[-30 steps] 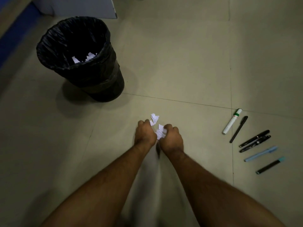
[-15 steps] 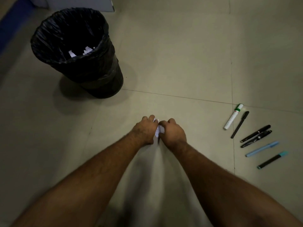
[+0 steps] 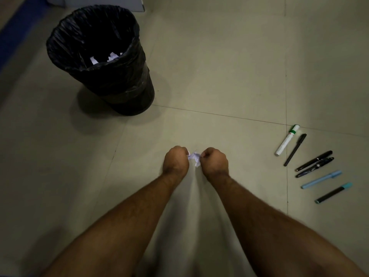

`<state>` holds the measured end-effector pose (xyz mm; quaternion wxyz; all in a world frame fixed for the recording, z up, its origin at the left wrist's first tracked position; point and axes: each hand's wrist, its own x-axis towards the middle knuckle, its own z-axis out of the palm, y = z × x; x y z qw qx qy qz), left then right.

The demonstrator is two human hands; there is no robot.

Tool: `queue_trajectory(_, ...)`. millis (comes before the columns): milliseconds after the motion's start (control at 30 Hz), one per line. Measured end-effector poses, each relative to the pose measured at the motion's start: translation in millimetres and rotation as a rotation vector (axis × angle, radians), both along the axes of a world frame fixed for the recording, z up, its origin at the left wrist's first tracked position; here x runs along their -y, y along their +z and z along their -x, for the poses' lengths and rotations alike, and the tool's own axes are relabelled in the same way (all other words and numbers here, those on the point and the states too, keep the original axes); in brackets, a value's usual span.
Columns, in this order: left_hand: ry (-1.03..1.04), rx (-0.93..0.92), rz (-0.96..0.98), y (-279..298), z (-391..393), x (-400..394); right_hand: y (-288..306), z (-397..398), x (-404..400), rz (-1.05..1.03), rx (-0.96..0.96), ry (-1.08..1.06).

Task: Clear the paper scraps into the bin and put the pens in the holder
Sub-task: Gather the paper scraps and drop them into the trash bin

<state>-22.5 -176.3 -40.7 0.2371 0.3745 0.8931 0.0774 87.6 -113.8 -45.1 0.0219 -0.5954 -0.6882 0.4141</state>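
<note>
My left hand (image 3: 175, 161) and my right hand (image 3: 215, 163) are fists side by side low over the floor, both closed on a small bunch of white paper scraps (image 3: 194, 157) that shows between them. The black-lined bin (image 3: 103, 76) stands at the upper left with a few white scraps at its bottom. Several pens lie in a row on the floor at the right: a white marker with a green band (image 3: 287, 140), a thin black pen (image 3: 295, 149), two black pens (image 3: 314, 163), a light blue pen (image 3: 321, 179) and a black pen with a teal cap (image 3: 333, 192). No holder is in view.
The floor is beige tile with dark grout lines. A blue strip (image 3: 18, 31) runs along the far left edge, and the bottom of a pale panel (image 3: 103, 3) shows behind the bin.
The scraps that lay loose in front of my fingers have been gathered into both hands. My fists have closed together and lifted slightly, with the bunch now pinched between them.
</note>
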Motion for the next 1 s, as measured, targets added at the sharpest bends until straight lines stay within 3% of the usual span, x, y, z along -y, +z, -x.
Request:
queue_trajectory(133, 0.272, 0.190, -0.081, -2, 2, 1, -3, 0, 2, 0.056, -0.059, -0.083)
queue_trajectory(333, 0.479, 0.330, -0.155, 0, 16, 3, 2, 3, 3, 0.013, -0.104, -0.009)
queue_trajectory(467, 0.666, 0.450, -0.271, 15, 28, 1, 5, 7, 4, 0.101, -0.208, -0.158)
queue_trajectory(667, 0.759, 0.640, -0.491, 70, 57, -15, 65, 51, -10, 0.309, -0.571, -0.437)
queue_trajectory(867, 0.709, 0.595, -0.764, 180, 114, -24, 167, 123, -29, 0.249, -0.787, -0.402)
queue_trajectory(1000, 0.758, 0.419, -0.910, 239, 178, -28, 219, 191, -29, 0.121, -0.783, -0.328)
